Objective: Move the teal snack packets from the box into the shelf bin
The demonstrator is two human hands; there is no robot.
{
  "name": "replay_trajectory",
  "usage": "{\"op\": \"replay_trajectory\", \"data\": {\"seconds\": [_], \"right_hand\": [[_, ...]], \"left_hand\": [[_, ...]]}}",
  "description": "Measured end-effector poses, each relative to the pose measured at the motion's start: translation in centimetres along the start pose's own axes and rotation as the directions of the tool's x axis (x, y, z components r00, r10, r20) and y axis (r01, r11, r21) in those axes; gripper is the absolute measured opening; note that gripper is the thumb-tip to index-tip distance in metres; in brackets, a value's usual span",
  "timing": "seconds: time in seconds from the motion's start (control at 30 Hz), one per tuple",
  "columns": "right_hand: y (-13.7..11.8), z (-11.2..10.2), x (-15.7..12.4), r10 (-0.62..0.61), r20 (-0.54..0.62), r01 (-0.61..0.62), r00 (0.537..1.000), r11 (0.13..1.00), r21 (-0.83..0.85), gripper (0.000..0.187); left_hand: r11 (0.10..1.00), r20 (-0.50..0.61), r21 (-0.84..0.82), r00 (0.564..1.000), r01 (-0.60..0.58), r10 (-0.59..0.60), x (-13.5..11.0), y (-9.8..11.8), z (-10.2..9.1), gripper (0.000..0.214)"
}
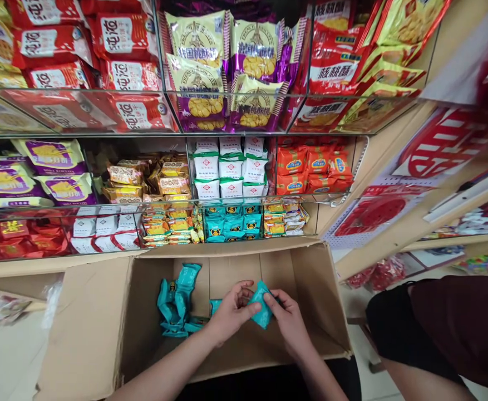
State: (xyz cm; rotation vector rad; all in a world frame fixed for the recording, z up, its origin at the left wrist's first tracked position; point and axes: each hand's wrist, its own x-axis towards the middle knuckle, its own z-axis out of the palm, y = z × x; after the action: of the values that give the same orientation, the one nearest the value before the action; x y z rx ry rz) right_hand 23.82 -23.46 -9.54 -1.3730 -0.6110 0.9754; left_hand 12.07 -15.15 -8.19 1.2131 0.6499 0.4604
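Observation:
A teal snack packet [262, 313] is held between both hands above the open cardboard box [310, 284]. My left hand [232, 309] is closed at the packet's left side, its thumb on the wrapper and its fingers curled. On the other side, my right hand [286, 316] pinches the packet with the thumb on its face. More teal packets [180, 301] lie in a loose pile at the box's left end. Another teal packet [215, 306] is partly hidden behind my left hand.
Behind the box, clear-fronted shelves hold wrapped biscuits, including white-and-green packets [219, 167] and a stack of teal packets [233, 221]. A box flap [83, 323] spreads left. A seated person's dark clothing [410, 328] is close on the right, beside red hanging decorations [442, 145].

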Motion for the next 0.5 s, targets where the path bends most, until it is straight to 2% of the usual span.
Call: {"op": "replay_trajectory", "data": {"seconds": [0.1, 0.17, 0.2, 0.27, 0.3, 0.37, 0.43, 0.47, 0.5], "right_hand": [[-0.4, 0.4, -0.7, 0.058, -0.027, -0.05, 0.998, 0.974, 0.222, 0.018], [-0.8, 0.5, -1.1, 0.058, -0.03, -0.047, 0.998, 0.959, 0.279, 0.016], [-1.0, 0.5, -1.3, 0.033, -0.052, -0.019, 0.998, 0.966, 0.26, 0.016], [-1.8, 0.5, -1.8, -0.085, -0.089, 0.095, 0.992, 0.989, 0.113, 0.015], [-2.3, 0.5, -2.1, -0.179, -0.077, 0.18, 0.981, 0.984, 0.008, 0.016], [-3.2, 0.5, -2.9, -0.373, 0.031, 0.373, 0.927, 0.913, -0.164, 0.018], [-3.9, 0.6, -3.7, -0.478, 0.145, 0.499, 0.866, 0.841, -0.209, 0.018], [-4.1, 0.8, -4.1, -0.491, 0.15, 0.513, 0.858, 0.838, -0.19, 0.018], [-4.2, 1.0, -4.4, -0.475, 0.115, 0.488, 0.872, 0.859, -0.152, 0.019]], "left_hand": [[0.998, 0.011, -0.051, 0.999, 0.033, -0.032, -0.9, 0.8, 0.4, 0.036], [0.996, -0.039, -0.056, 0.997, 0.065, -0.067, -1.4, 1.6, 0.5, 0.038], [0.994, -0.075, -0.067, 0.993, 0.084, -0.089, -1.6, 2.1, 0.6, 0.041], [0.973, -0.089, -0.162, 0.979, 0.166, -0.182, -2.0, 3.4, 0.9, 0.047], [0.947, -0.06, -0.238, 0.97, 0.215, -0.235, -2.2, 4.1, 1.0, 0.048], [0.884, 0.014, -0.382, 0.958, 0.271, -0.287, -2.7, 5.3, 1.3, 0.046], [0.856, 0.04, -0.455, 0.965, 0.248, -0.258, -3.0, 6.3, 1.4, 0.043], [0.859, 0.026, -0.469, 0.976, 0.205, -0.218, -3.2, 6.7, 1.4, 0.044], [0.864, 0.016, -0.476, 0.984, 0.162, -0.176, -3.2, 7.1, 1.4, 0.047]]}}
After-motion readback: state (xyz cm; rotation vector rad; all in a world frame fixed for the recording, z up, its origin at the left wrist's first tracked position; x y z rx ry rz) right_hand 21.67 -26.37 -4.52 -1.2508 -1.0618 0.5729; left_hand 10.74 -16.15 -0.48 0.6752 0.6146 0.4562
